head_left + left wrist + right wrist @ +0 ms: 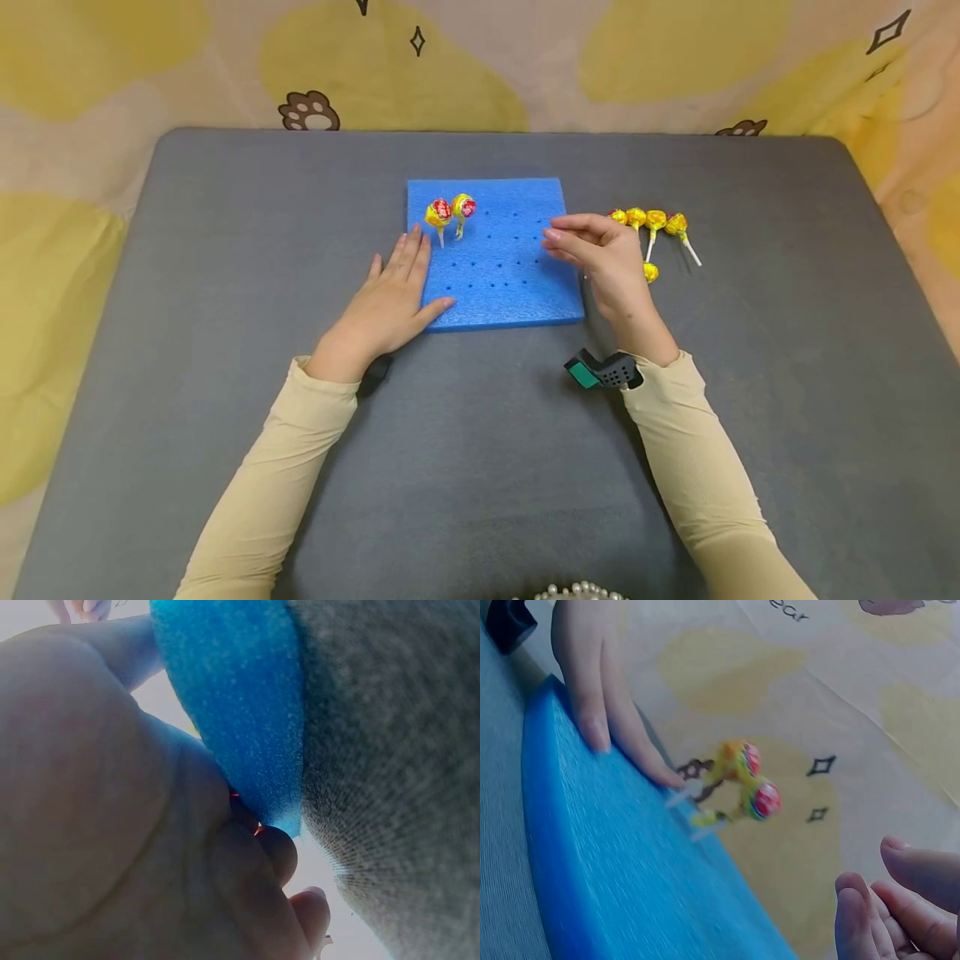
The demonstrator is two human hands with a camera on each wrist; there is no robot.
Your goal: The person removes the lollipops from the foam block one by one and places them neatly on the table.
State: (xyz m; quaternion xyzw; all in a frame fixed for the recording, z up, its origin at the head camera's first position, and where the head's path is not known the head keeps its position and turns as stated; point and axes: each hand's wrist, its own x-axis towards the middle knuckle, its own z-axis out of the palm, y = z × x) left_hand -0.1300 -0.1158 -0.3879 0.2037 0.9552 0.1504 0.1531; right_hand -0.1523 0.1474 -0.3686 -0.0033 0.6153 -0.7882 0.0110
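A blue foam board with rows of small holes lies on the table. Two lollipops in yellow-and-red wrappers, one on the left and one beside it, stand upright by their sticks near the board's far left corner. My left hand rests along the board's left edge, fingers extended and thumb over the near part. Over the right edge hovers my right hand, its fingers loosely bent. In the right wrist view, a gap shows between thumb and fingertips, with nothing held there.
Several loose lollipops lie on the grey table right of the board, partly hidden behind my right hand. A patterned yellow cloth hangs beyond the table's far edge. A strap with a dark device is on my right wrist.
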